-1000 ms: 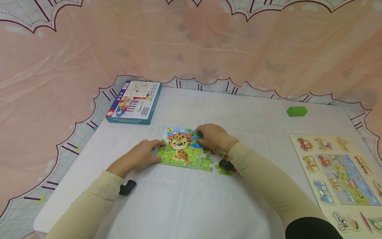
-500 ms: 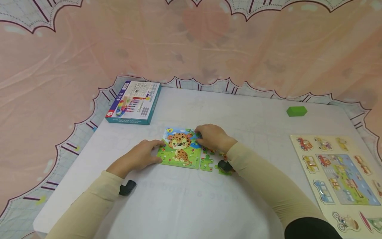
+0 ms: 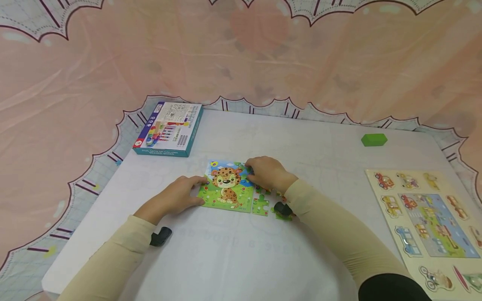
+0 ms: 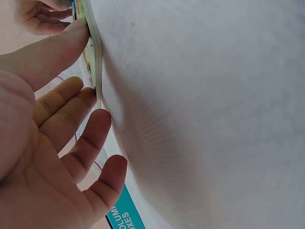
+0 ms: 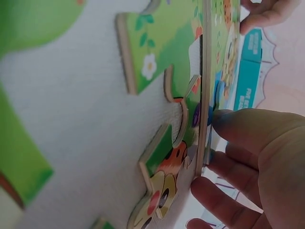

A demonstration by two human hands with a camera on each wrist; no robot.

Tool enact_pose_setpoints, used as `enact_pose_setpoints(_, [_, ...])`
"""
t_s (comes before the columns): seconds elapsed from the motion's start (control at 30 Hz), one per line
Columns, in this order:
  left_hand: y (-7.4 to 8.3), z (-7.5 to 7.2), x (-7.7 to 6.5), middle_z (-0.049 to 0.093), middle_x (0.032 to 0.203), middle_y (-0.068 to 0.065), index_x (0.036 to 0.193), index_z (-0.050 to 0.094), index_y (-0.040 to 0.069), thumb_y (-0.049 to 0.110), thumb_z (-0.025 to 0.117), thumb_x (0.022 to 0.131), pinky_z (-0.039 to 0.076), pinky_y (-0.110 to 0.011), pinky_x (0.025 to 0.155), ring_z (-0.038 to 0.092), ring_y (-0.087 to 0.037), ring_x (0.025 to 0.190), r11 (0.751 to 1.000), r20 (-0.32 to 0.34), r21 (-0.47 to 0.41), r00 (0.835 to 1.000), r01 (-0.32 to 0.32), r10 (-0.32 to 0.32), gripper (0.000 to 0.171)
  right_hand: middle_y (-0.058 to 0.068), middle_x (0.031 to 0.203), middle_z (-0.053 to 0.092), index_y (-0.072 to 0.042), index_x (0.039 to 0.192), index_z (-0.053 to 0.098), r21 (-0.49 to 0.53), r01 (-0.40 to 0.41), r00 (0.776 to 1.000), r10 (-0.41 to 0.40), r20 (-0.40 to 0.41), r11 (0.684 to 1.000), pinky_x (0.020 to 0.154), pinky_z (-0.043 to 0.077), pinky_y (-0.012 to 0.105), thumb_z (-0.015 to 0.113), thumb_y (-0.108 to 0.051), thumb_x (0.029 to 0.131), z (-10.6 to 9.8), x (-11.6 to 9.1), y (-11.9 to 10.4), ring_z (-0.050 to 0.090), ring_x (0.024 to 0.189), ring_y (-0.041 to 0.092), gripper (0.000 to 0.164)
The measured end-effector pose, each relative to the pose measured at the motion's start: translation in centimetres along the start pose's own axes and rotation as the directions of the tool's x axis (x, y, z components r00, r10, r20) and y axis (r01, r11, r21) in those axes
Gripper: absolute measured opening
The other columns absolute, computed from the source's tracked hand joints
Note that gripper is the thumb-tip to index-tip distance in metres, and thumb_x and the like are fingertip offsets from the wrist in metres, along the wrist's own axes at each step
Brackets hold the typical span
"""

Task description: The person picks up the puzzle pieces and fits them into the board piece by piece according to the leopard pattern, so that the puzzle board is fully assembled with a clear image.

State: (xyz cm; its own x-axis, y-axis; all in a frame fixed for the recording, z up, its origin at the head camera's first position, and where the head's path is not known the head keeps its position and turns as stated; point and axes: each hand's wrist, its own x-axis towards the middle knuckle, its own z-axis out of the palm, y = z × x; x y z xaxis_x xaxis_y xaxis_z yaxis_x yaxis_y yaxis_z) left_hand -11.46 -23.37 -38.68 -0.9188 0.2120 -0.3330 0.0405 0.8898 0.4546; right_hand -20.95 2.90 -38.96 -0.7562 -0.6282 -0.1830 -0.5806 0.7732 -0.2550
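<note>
A picture board with a leopard cub lies flat at the middle of the white table. The left hand rests against its left side, thumb touching the near corner and relaxed fingers along the edge. At the board's far right corner, the right hand pinches a small blue-and-green jigsaw piece between thumb and fingers; most of it is hidden by the hand. Several loose jigsaw pieces lie right of the board, partly under the right forearm. The right wrist view shows a green piece with a white flower close up.
A flat teal-sided box sits at the table's far left. A green block is at the far right. Nearer on the right lies a cream board with vehicle pictures. A patterned curtain hangs behind the white table.
Almost nothing differs. The right hand has shifted very slightly left at the board's corner; the left hand and the board stay where they were.
</note>
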Motion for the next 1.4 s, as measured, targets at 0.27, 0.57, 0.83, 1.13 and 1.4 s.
enact_pose_setpoints(0.27, [0.03, -0.04, -0.04, 0.055, 0.135, -0.017, 0.146, 0.051, 0.009, 0.024, 0.076, 0.09, 0.04, -0.053, 0.104, 0.048, -0.035, 0.124, 1.0, 0.001, -0.004, 1.0, -0.006, 0.006, 0.063, 0.008, 0.133, 0.063, -0.009, 0.136, 0.061, 0.006, -0.01, 1.0, 0.01, 0.005, 1.0, 0.102, 0.046, 0.043, 0.063, -0.032, 0.099, -0.19, -0.11, -0.02, 0.058, 0.122, 0.027, 0.043])
enact_pose_setpoints(0.57, [-0.02, -0.04, 0.0, 0.055, 0.135, -0.017, 0.146, 0.051, 0.01, 0.025, 0.076, 0.09, 0.04, -0.053, 0.104, 0.048, -0.035, 0.124, 1.0, 0.004, 0.001, 1.0, -0.007, 0.007, 0.063, 0.008, 0.132, 0.064, -0.009, 0.135, 0.061, 0.013, -0.011, 1.0, 0.011, -0.015, 1.0, 0.099, 0.047, 0.043, 0.064, -0.031, 0.099, -0.07, -0.13, 0.08, 0.059, 0.12, 0.026, 0.042])
enact_pose_setpoints(0.83, [-0.06, -0.03, -0.07, 0.054, 0.138, -0.017, 0.146, 0.05, 0.009, 0.024, 0.076, 0.09, 0.039, -0.054, 0.106, 0.047, -0.036, 0.127, 1.0, 0.0, 0.0, 1.0, -0.009, 0.009, 0.063, 0.008, 0.132, 0.064, -0.009, 0.135, 0.061, 0.01, 0.002, 1.0, -0.002, -0.001, 1.0, 0.099, 0.047, 0.043, 0.064, -0.03, 0.099, -0.13, -0.27, 0.02, 0.059, 0.119, 0.026, 0.042])
enact_pose_setpoints(1.13, [-0.08, 0.02, -0.03, 0.055, 0.136, -0.015, 0.146, 0.051, 0.01, 0.024, 0.076, 0.09, 0.041, -0.052, 0.103, 0.049, -0.034, 0.122, 1.0, -0.001, 0.005, 1.0, -0.017, 0.017, 0.063, 0.008, 0.133, 0.063, -0.009, 0.136, 0.061, 0.019, 0.01, 1.0, -0.01, 0.001, 1.0, 0.1, 0.047, 0.042, 0.063, -0.03, 0.1, -0.12, -0.34, 0.04, 0.059, 0.12, 0.026, 0.042])
enact_pose_setpoints(1.4, [0.0, -0.01, -0.06, 0.054, 0.137, -0.016, 0.146, 0.051, 0.009, 0.023, 0.076, 0.09, 0.04, -0.053, 0.105, 0.048, -0.035, 0.124, 1.0, -0.002, 0.0, 1.0, -0.016, 0.016, 0.062, 0.009, 0.134, 0.062, -0.008, 0.136, 0.06, 0.033, 0.03, 0.999, -0.029, -0.03, 0.999, 0.102, 0.045, 0.042, 0.064, -0.028, 0.099, -0.21, -0.44, 0.09, 0.057, 0.123, 0.026, 0.043])
